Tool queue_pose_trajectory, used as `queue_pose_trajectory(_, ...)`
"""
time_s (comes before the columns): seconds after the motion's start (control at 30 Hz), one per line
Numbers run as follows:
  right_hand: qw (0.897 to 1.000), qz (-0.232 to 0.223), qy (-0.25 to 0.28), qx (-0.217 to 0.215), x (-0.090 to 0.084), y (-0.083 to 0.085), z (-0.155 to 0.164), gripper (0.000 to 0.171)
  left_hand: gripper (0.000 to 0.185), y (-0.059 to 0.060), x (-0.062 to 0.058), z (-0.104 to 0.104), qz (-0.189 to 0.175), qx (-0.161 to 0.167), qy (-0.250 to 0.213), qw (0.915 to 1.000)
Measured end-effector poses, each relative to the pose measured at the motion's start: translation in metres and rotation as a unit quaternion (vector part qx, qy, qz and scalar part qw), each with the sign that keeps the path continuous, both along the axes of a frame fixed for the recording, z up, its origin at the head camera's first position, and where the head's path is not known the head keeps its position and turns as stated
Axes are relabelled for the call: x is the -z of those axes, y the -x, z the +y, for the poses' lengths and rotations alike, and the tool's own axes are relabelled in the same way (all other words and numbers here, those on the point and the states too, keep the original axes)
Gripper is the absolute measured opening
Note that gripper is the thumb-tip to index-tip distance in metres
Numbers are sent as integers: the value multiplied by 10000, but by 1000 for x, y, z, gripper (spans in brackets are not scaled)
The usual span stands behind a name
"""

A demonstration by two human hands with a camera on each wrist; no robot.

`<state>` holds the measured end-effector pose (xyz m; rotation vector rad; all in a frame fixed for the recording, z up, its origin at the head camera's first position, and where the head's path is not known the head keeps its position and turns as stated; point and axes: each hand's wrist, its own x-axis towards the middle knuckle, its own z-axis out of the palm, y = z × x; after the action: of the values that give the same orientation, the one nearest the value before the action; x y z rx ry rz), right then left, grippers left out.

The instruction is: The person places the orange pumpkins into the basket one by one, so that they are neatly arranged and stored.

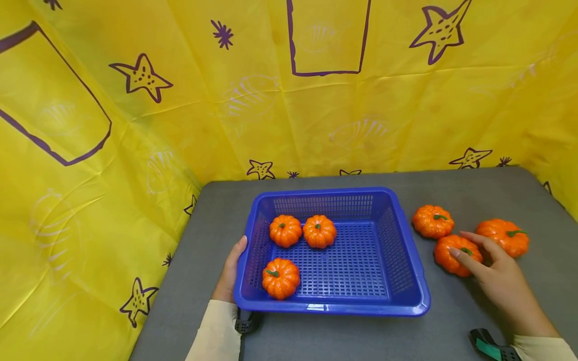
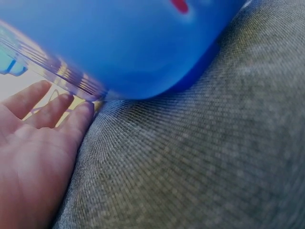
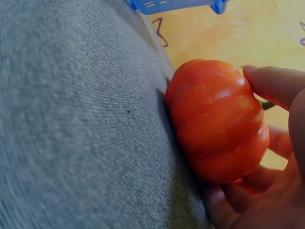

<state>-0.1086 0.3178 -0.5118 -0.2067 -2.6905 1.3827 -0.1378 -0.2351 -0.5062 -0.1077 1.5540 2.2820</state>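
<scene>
A blue mesh basket (image 1: 334, 307) stands on the grey table (image 1: 343, 341). It holds three small orange pumpkins: two side by side at the back (image 1: 285, 230) (image 1: 319, 231) and one at the front left (image 1: 280, 278). My left hand (image 1: 235, 260) lies flat against the basket's left wall, fingers straight; the left wrist view shows those fingers (image 2: 57, 112) under the blue basket (image 2: 133, 43). To the right of the basket my right hand (image 1: 465, 245) grips another pumpkin (image 1: 444, 256) on the table. Up close, thumb and fingers (image 3: 279, 143) curl round that pumpkin (image 3: 217, 119).
Two more pumpkins lie on the table to the right, one behind my right hand (image 1: 432, 220) and one farther right (image 1: 503, 235). A yellow cloth (image 1: 135, 150) with purple stars walls the table at the back and left. Wrist straps (image 1: 487, 346) show near the front edge.
</scene>
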Motion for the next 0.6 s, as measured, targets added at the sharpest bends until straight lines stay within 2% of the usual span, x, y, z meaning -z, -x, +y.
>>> queue_pose_trajectory(0.17, 9997, -140, 113, -185, 0, -2, 5, 67, 77, 0, 1, 0, 20, -15, 17, 10000)
queue_pose_trajectory(0.43, 9964, 191, 696, -453, 7, -3, 7, 56, 77, 1, 2, -1, 48, -61, 61, 10000)
queue_pose_trajectory(0.6, 9958, 270, 770, -425, 7, -4, 6, 54, 76, 1, 2, -1, 54, -102, 109, 9999)
